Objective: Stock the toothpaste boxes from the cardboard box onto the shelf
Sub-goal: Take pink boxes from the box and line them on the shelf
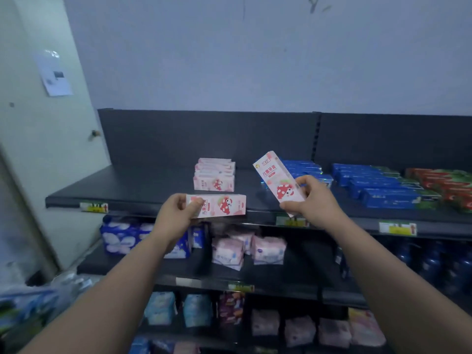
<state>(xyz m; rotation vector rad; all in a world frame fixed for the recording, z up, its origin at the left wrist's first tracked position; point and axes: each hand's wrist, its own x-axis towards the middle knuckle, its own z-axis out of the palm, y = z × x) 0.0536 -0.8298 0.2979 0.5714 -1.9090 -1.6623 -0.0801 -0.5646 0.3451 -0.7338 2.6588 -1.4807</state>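
My left hand [176,215] grips a pink toothpaste box [222,205] by its left end, held level just in front of the dark top shelf [132,185]. My right hand [313,200] grips a second pink toothpaste box [277,180] near its lower end, tilted up and to the left. A small stack of the same pink boxes [214,175] stands on the shelf behind the two held boxes. The cardboard box is out of view.
Blue toothpaste boxes [378,185] and red-green ones [444,185] fill the shelf's right side. Bare shelf lies left of the pink stack. Lower shelves hold pink packs [247,249], blue packs [122,236] and dark bottles [434,267]. A wall stands at the left.
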